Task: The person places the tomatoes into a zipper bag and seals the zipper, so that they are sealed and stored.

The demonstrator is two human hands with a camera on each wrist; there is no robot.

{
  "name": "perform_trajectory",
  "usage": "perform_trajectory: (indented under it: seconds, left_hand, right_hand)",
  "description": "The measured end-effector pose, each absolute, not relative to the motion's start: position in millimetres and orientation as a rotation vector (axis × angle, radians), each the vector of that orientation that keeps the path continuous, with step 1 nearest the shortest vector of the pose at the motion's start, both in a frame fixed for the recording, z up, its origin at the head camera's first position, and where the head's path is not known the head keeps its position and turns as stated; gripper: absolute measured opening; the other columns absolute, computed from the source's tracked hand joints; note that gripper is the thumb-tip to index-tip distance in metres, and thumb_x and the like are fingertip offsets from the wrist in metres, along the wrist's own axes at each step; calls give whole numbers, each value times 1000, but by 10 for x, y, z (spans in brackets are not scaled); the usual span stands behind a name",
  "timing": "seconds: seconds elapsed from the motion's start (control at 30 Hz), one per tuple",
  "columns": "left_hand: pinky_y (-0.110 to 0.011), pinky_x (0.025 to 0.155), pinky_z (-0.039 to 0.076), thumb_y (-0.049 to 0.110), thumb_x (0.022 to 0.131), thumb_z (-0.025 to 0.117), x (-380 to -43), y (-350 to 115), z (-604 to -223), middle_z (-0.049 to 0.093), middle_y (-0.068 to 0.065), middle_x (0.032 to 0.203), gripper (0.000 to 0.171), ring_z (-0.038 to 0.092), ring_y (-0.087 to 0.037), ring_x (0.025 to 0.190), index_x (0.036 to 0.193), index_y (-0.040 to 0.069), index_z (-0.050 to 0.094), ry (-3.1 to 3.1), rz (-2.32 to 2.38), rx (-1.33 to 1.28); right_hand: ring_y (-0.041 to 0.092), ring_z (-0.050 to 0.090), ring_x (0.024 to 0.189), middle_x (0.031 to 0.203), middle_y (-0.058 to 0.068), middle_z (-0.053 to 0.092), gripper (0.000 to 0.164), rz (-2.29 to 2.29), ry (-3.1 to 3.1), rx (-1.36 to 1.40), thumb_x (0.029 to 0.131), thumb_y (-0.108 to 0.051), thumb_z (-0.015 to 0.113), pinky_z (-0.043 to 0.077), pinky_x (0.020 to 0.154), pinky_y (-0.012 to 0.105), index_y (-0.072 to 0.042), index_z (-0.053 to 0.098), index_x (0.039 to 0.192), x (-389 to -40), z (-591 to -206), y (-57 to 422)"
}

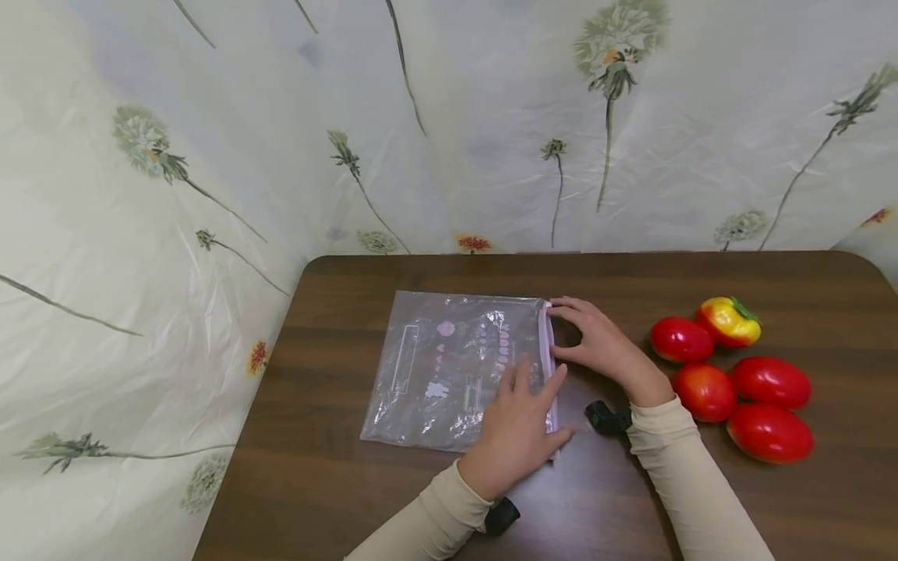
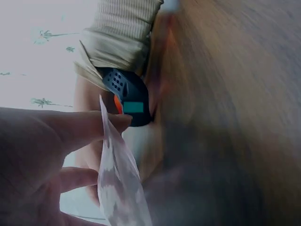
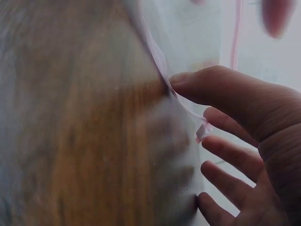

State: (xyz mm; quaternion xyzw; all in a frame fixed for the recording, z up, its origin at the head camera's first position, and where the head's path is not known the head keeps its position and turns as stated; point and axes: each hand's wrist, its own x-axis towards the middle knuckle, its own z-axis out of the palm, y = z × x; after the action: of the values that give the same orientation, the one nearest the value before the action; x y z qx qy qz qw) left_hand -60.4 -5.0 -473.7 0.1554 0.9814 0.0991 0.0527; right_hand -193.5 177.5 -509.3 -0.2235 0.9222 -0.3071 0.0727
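A clear zip bag (image 1: 456, 374) with pink print lies flat on the table. Its pink zip edge (image 1: 547, 358) faces right. Over the lower right part of the bag, my left hand (image 1: 515, 428) has its fingers spread, with the thumb reaching past the zip edge. The left wrist view shows the bag's edge (image 2: 124, 179) standing up against those fingers. At the upper right corner, my right hand (image 1: 603, 343) touches the zip edge with fingertips and thumb set apart. In the right wrist view, a small pink slider (image 3: 203, 132) sits by the fingertips.
Right of the right hand lie several glossy red oval fruits (image 1: 772, 382) and one red and yellow fruit (image 1: 730, 321) with a green top. The brown wooden table (image 1: 316, 499) meets a flowered curtain (image 1: 484, 156) behind and at left. Each wrist carries a black camera (image 1: 606, 418).
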Motion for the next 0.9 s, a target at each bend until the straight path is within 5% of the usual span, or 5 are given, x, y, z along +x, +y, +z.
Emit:
perform_trajectory:
  seconds: [0.27,0.43,0.6,0.77,0.9]
  left_hand:
    - [-52,86,61,45,92,72,-620,-165,-4704,40,-16,163,74,49,-39,143,157,30,43,2937,504,468]
    - [-46,74,62,39,90,73,-622,-218,-4651,60,-14,143,62,72,-34,109,147,22,54,3031,500,541]
    - [-39,61,59,36,91,71,-640,-260,-4640,67,-11,133,50,74,-29,80,136,19,60,3056,518,566]
    - [-36,63,57,37,90,75,-670,-308,-4652,62,-6,139,60,73,-25,82,143,18,55,2981,601,521]
    - [-40,75,61,38,87,78,-679,-329,-4656,55,-7,152,72,74,-28,101,149,14,51,2945,606,504]
  right_hand:
    - [45,40,144,154,23,48,65,-933,2776,-694,85,-21,82,33,117,67,-2,59,143,-1946,-5098,1778]
    - [45,41,142,153,23,49,64,-957,2781,-699,85,-23,83,33,117,66,-2,60,141,-1941,-5109,1798]
    - [45,42,142,152,23,50,64,-974,2777,-700,85,-24,84,34,117,67,-3,60,141,-1941,-5114,1800]
    - [45,43,141,151,23,51,62,-982,2780,-711,85,-23,84,35,116,67,-3,61,140,-1938,-5113,1793]
    - [45,43,141,151,23,51,63,-984,2778,-703,85,-23,84,35,117,66,-2,62,139,-1935,-5106,1783]
